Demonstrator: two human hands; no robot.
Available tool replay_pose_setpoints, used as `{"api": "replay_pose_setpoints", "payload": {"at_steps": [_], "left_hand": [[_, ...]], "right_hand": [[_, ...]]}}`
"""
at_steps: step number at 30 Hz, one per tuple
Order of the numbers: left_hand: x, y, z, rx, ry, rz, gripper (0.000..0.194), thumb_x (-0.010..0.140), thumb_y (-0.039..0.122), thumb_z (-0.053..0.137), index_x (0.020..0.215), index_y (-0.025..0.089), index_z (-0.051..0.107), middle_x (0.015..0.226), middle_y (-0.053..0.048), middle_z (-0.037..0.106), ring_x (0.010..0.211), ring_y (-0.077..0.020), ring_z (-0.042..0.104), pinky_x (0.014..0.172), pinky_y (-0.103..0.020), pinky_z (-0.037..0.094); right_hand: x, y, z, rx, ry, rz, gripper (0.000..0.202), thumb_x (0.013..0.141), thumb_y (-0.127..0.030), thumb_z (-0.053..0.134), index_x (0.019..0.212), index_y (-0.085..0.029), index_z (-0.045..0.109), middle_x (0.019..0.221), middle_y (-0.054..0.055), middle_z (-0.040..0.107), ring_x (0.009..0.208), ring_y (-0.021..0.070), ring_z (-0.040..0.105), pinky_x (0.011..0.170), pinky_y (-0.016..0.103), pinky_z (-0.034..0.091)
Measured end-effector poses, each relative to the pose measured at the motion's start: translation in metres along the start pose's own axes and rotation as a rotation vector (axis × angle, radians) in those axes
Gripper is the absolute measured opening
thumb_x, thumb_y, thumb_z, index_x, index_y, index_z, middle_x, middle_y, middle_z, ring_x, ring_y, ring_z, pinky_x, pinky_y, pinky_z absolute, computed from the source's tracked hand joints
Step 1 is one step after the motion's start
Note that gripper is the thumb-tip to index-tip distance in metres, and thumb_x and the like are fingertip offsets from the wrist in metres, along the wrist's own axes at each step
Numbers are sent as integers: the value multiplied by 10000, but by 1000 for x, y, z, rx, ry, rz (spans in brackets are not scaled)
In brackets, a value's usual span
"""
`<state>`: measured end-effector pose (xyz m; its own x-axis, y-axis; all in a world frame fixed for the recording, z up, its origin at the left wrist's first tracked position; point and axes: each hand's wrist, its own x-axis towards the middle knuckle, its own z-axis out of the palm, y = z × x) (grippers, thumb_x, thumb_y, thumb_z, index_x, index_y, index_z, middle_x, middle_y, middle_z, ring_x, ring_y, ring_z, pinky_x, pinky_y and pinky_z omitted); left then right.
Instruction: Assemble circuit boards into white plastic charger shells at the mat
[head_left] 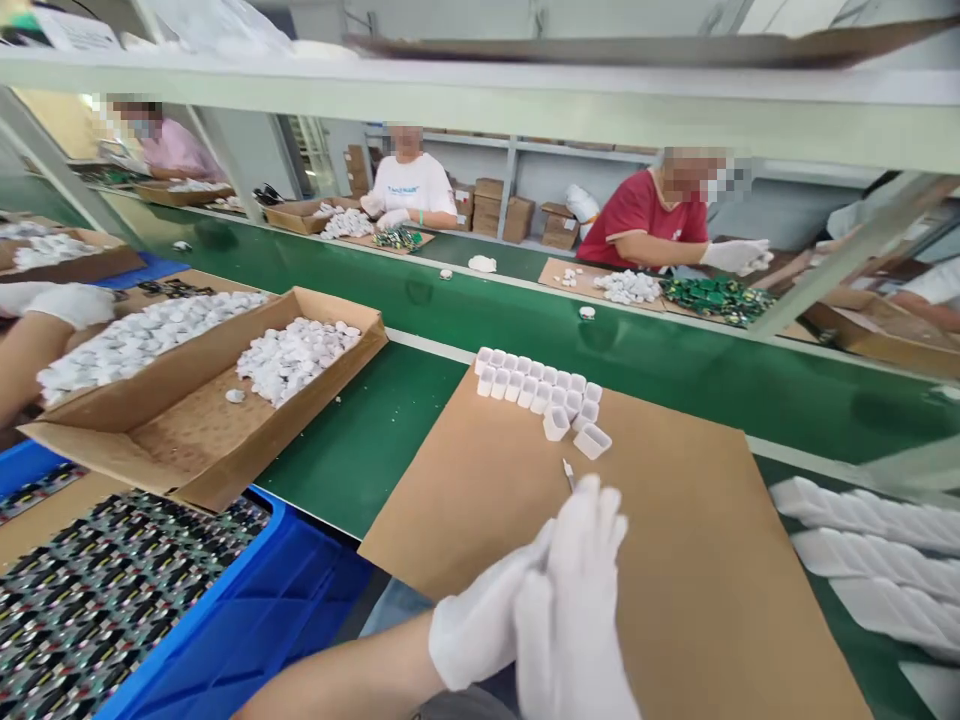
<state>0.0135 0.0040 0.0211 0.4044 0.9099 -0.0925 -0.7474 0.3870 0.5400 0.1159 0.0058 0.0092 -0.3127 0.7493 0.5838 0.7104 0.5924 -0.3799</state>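
Note:
My left hand [491, 610] and my right hand [585, 590], both in white gloves, press together palm to palm above a brown cardboard sheet [675, 500]. Their fingers are stretched out, and no object shows between them. Just beyond the fingertips a small pen-like tool [568, 472] lies on the sheet, its near end hidden by the gloves. Small white cups [525, 385] stand in rows at the sheet's far edge. Two looser ones, one of them a tilted cup [592, 441], are at the near right of the rows.
On the left are a cardboard tray [202, 440] with small white parts and a blue crate [247, 610] of circuit boards. Stacked white trays [877, 550] lie right. A green conveyor [510, 310] crosses ahead, with people working beyond it. Another person's gloved hand [71, 303] is at far left.

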Motion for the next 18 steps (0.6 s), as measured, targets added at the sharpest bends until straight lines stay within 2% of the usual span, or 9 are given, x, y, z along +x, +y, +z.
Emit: {"api": "replay_pose_setpoints", "payload": {"at_steps": [3, 6, 8, 11, 13, 16, 18], "left_hand": [[-3, 5, 15, -113, -40, -73, 511, 929, 546, 458, 1240, 179, 632, 1104, -119, 627, 1226, -290, 499, 1101, -426, 334], [-2, 14, 25, -206, -23, -60, 452, 939, 502, 434, 1116, 153, 660, 886, -69, 577, 975, -222, 570, 1054, -382, 382], [-1, 16, 26, -264, -14, -46, 403, 965, 422, 409, 1053, 119, 661, 832, -50, 530, 873, -177, 562, 1056, -369, 379], [-2, 13, 21, -285, 39, -17, 260, 938, 206, 474, 1086, 92, 655, 908, -76, 559, 989, -183, 574, 1089, -372, 346], [-5, 12, 17, -240, 84, -13, 291, 892, 98, 523, 1157, 104, 643, 1057, -107, 595, 1153, -219, 547, 1113, -383, 324], [-10, 14, 14, -184, 103, -31, 333, 890, 91, 569, 1217, 125, 625, 1266, -133, 567, 1276, -253, 491, 1130, -387, 320], [-12, 17, 13, -177, 98, -40, 323, 908, 130, 587, 1229, 127, 619, 1297, -138, 558, 1276, -244, 499, 1113, -357, 353]], "right_hand": [[12, 24, -7, -46, 6, 84, 581, 996, -203, 293, 1551, -146, 133, 1604, 165, 136, 1470, 420, 69, 1065, 757, 229], [18, 40, -8, -89, -3, 89, 546, 989, -142, 235, 1534, -157, 210, 1622, 110, 1, 1467, 413, -38, 1062, 792, 153], [18, 41, -8, -64, 6, 96, 537, 998, -128, 235, 1529, -209, 239, 1622, 60, -12, 1470, 385, -55, 1094, 770, 100], [17, 37, -11, 34, 52, 170, 575, 1025, -160, 238, 1560, -242, 45, 1625, 53, 37, 1485, 324, -24, 1148, 698, 109], [14, 34, -14, 112, 72, 229, 584, 1040, -218, 226, 1556, -226, -49, 1626, 58, 50, 1490, 296, -13, 1174, 646, 119], [9, 30, -19, 254, 109, 339, 558, 1049, -308, 216, 1562, -228, 10, 1628, 29, 74, 1495, 271, -13, 1202, 592, 66], [6, 26, -21, 319, 167, 403, 536, 1049, -325, 192, 1562, -243, 64, 1625, 17, 105, 1498, 265, 16, 1204, 587, 59]]}}
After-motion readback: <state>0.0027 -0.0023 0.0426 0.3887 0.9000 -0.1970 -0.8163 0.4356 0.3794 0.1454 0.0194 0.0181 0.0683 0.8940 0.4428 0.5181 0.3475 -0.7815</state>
